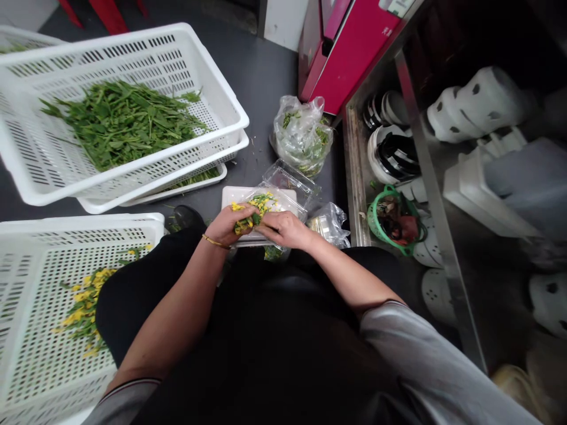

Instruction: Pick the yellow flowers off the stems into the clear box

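Over a flat white tray, both hands pinch frilly yellow flowers.

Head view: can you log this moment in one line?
left hand: holding yellow-flowered green sprigs | right hand: on same sprigs | beneath: white rectangular tray

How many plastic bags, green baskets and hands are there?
Bags: 2
Green basket: 1
Hands, left and right, on the flowers: 2
Total: 5
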Demonstrator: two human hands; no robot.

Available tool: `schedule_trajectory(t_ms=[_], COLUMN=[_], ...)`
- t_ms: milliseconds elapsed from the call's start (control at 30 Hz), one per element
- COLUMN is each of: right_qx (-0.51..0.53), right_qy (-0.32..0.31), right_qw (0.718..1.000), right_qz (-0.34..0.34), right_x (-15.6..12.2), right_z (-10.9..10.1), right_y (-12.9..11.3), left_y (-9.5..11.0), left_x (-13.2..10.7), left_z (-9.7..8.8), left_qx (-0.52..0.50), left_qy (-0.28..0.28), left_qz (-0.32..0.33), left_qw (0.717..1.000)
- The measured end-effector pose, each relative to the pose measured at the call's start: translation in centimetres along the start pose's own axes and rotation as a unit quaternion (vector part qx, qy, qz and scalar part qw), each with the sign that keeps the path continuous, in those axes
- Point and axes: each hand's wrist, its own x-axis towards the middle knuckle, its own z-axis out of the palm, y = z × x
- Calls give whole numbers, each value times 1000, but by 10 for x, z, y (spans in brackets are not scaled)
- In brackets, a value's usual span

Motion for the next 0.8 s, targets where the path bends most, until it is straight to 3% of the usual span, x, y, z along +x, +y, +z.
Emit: schedule_trajectory(t_ms=[67,133,200,233,267,367,433,533,667,800], right_qx=[-17,-27,-45,-67,-95,-167,-167,-150,-80,124], right_qy=[-85,-201,-303,-324,-323,-200,-159,-164,-119,7], right_qw=[996,978,952,943,937,942,946,948,956,946], right_qz=[-33,-40,0,41,92,210,227,227,254,298], right_x=[-6,-11,-11,-8,-4,18,34,46,37,19], right_z=[-8,-11,-6,-2,4,29,48,67,63,44], right_y=[-10,-9,4,15,27,61,74,83,93,89], left_y=[4,9,15,19,22,26,24,17,11,0], left_x=[-5,-8,-10,-11,-12,-13,-11,-6,3,12], left_z=[-4,-10,-16,-18,-19,-16,-12,-10,-14,-16], left_qx=[44,72,35,-6,-52,-139,-147,-143,-119,-17], left_qy=[-59,-77,-40,-10,17,43,30,-2,7,109], left_qz=[-25,-22,38,82,123,171,163,144,106,40], left_qw=[997,994,998,997,991,974,975,979,987,993])
